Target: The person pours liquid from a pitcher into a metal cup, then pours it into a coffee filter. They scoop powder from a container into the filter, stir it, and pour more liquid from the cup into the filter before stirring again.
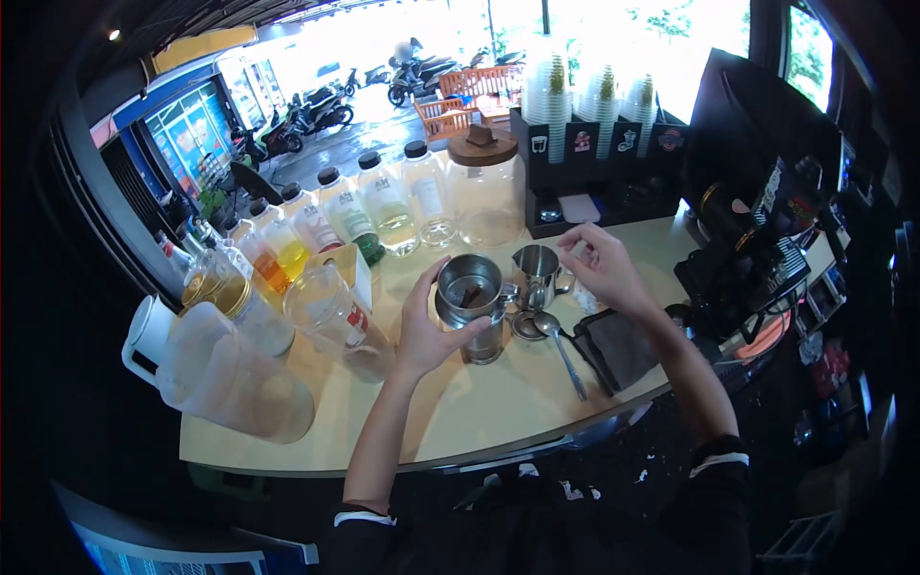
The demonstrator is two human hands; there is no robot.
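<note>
Left hand wrapped around steel shaker cup, cup standing upright on counter, something dark visible inside. Right hand raised above small steel jigger, fingers loosely pinched together, holding nothing discernible. Long spoon lying on counter just right of cup, bowl toward jigger; dark cloth beside it. Row of syrup bottles and lidded glass jar behind.

Judgement: keep cup planted flat with firm grip near rim. Bring jigger close over mouth before tipping. Watch elbow clearance near spoon handle to avoid knocking it off edge.
</note>
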